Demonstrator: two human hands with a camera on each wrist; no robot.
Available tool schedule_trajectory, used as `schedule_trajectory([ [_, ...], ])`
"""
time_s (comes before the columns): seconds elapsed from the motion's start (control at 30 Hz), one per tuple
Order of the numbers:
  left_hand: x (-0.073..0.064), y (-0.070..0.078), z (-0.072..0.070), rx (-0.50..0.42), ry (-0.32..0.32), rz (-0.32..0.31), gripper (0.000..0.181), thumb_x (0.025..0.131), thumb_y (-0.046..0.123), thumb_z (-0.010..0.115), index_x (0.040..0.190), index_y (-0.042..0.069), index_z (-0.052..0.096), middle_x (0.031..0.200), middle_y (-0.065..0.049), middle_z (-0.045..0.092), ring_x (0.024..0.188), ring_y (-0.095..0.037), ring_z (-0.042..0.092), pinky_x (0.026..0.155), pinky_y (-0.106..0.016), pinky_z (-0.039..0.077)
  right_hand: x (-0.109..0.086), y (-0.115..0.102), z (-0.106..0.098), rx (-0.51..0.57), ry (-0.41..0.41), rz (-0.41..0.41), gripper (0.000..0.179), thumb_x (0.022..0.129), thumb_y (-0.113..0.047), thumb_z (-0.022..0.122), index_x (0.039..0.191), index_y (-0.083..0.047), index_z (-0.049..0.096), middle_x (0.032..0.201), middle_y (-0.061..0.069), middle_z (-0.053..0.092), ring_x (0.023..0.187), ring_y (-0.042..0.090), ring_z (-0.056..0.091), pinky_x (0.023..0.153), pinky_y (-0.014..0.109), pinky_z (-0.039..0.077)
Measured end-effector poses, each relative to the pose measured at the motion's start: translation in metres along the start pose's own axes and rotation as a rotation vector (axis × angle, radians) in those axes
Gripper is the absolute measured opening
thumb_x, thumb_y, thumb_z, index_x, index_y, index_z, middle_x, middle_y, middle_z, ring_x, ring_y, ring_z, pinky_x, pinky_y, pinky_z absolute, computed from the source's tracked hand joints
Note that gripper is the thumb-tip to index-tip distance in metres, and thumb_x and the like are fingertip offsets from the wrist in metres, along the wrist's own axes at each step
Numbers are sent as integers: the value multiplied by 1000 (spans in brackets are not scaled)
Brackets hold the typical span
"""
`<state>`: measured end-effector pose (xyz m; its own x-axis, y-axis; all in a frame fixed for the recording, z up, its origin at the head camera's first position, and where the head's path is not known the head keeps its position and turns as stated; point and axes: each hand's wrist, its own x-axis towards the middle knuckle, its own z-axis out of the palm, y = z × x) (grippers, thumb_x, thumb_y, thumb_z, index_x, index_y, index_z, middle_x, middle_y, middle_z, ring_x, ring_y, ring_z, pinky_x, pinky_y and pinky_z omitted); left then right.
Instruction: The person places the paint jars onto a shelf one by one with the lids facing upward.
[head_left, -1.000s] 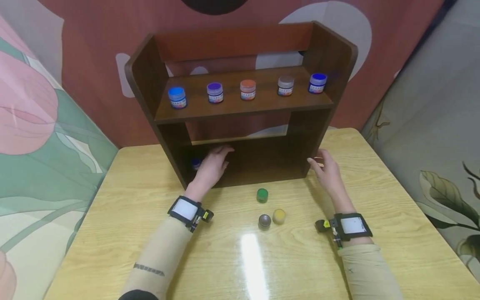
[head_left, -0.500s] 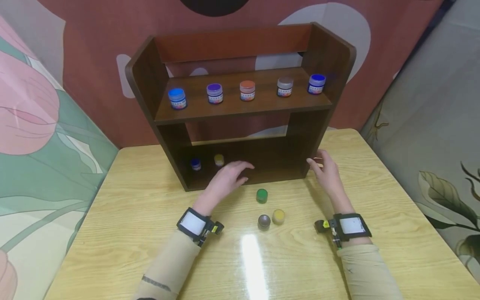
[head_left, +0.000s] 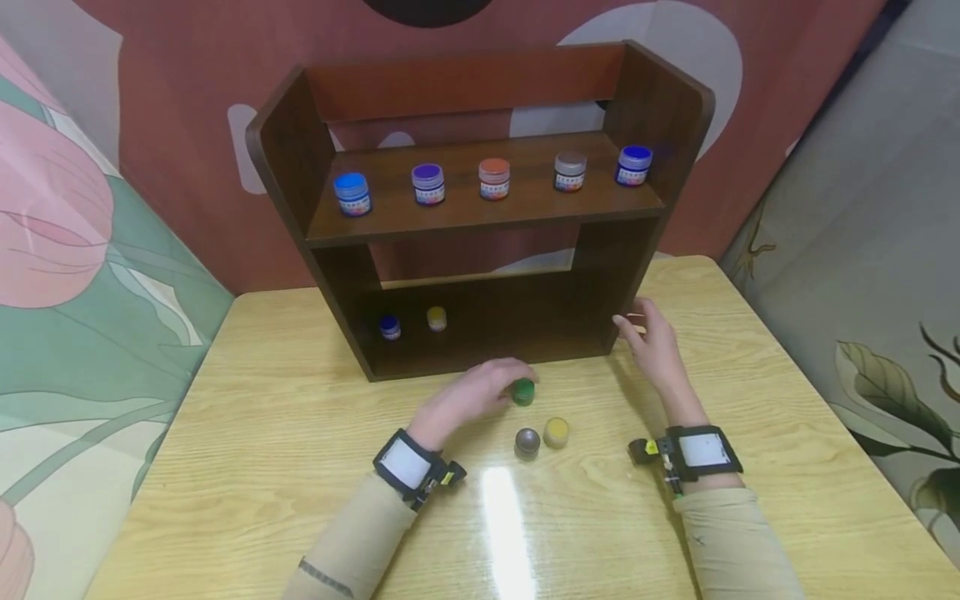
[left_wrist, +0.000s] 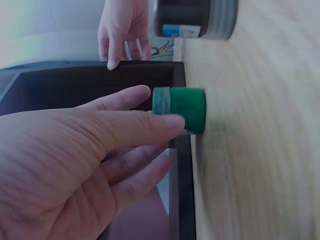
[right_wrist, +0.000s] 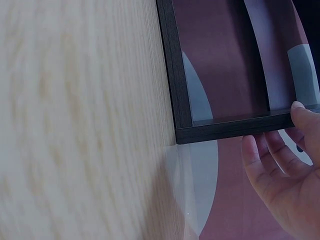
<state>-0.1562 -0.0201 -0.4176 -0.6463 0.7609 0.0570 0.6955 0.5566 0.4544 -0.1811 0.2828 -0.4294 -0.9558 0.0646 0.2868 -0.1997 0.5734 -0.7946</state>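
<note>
My left hand [head_left: 476, 393] is at a small green paint jar [head_left: 523, 392] on the table in front of the shelf. In the left wrist view the thumb overlaps the green jar's side, the index fingertip lies just short of its lid, and the other fingers spread loosely. My right hand [head_left: 654, 342] holds the right side panel of the dark brown wooden shelf [head_left: 491, 221]; the right wrist view has the thumb on the panel's front edge and the fingers along its outer face. Just nearer stand a grey-lidded jar [head_left: 527, 442] and a yellow jar [head_left: 557, 432].
Several paint jars line the upper board, from a light blue jar [head_left: 352, 194] at left to a dark blue jar [head_left: 633, 165] at right. On the lower board stand a small blue jar [head_left: 389, 327] and a yellow-lidded jar [head_left: 437, 318]. Patterned cloth surrounds the wooden table [head_left: 247, 450].
My left hand has left the yellow-lidded jar on the lower board and come out rightward and nearer, to the green jar. My right hand has stayed at the panel.
</note>
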Motion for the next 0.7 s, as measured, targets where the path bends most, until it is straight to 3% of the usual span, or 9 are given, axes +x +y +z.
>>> schedule_trajectory([
  [0.2, 0, 1, 5, -4, -17, 13, 51, 89, -13, 60, 132, 14, 63, 144, -5, 58, 135, -19, 54, 115, -31, 44, 1, 0, 0, 3, 1, -2, 42, 104, -22, 53, 135, 6, 46, 129, 28, 57, 120, 44, 60, 77, -2, 44],
  [0.37, 0, 1, 8, -7, -10, 0, 43, 94, -8, 57, 128, 15, 66, 139, -2, 62, 130, -16, 58, 111, -27, 46, 1, 1, 0, 3, 0, -6, 43, 104, -23, 52, 135, 7, 46, 128, 28, 57, 120, 45, 60, 80, 5, 50],
  [0.6, -3, 0, 6, 6, 24, -30, 37, 94, 3, 65, 129, 14, 65, 133, -3, 65, 122, -17, 62, 106, -27, 51, 1, -1, 0, -11, -2, -2, 43, 104, -24, 52, 135, 6, 46, 130, 28, 57, 120, 45, 60, 90, 32, 59],
  [0.7, -5, -1, 5, 18, 30, -63, 38, 92, 9, 69, 130, 13, 65, 133, -6, 64, 120, -18, 63, 103, -29, 53, 0, -1, 0, -11, -3, -1, 43, 104, -24, 52, 135, 6, 46, 130, 28, 57, 120, 45, 60, 90, 33, 59],
])
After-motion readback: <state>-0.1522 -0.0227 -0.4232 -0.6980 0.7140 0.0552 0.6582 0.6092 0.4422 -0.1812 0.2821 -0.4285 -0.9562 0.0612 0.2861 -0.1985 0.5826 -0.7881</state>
